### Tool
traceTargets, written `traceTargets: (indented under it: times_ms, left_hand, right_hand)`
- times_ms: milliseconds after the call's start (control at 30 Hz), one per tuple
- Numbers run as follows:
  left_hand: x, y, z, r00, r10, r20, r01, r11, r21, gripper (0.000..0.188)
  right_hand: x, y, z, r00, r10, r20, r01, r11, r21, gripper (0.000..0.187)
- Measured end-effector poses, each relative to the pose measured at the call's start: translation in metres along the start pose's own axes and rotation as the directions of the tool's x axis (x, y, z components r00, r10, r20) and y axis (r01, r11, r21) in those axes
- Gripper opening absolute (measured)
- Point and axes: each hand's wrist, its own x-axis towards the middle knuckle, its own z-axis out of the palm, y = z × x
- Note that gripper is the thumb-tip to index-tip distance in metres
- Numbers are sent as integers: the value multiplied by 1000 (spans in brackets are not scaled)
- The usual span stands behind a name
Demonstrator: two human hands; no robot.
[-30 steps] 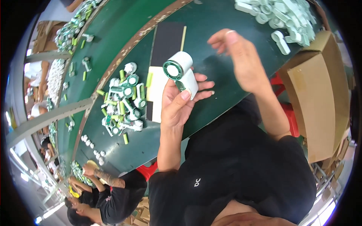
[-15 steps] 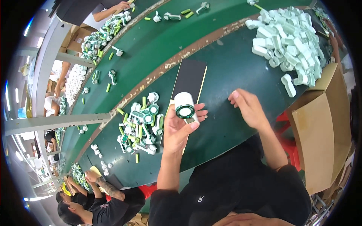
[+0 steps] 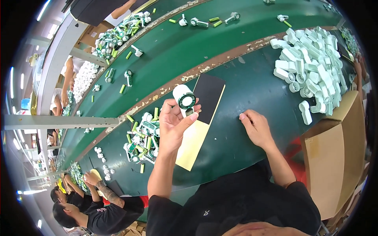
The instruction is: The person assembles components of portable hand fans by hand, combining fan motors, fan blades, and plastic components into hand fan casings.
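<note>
While left hand (image 3: 173, 126) grips one white fan (image 3: 184, 99), right hand (image 3: 256, 128) on green table (image 3: 244, 86)

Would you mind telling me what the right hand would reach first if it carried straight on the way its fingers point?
The right hand rests on the green table, fingers aimed up-left. Going straight on, it would probably meet the black sheet first; depth is hard to judge.

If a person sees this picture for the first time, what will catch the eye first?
First, the left hand raised at the centre, holding a small white part with a green ring. Next, the big heap of white parts at the upper right of the green table. The right hand rests on the table.
</note>
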Motion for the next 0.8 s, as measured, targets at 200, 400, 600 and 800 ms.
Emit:
traceTargets:
  times_ms: [200, 400, 600, 800]
  left_hand:
    - [15, 0, 1, 1000, 9, -15, -8, 1000, 15, 40]
    - [47, -4, 4, 1000, 8, -18, -5, 986, 167, 44]
    - [176, -54, -46, 918, 388, -78, -164, 553, 817, 51]
    - [319, -68, -91, 883, 448, -138, 114, 81, 990, 54]
  right_hand:
    - [4, -3, -2, 998, 48, 46, -47, 999, -13, 34]
    - [2, -3, 0, 999, 5, 35, -5, 1000, -19, 28]
    - [-2, -4, 8, 998, -64, -15, 63, 995, -81, 18]
    - [-4, 3, 19, 983, -169, -71, 152, 967, -204, 13]
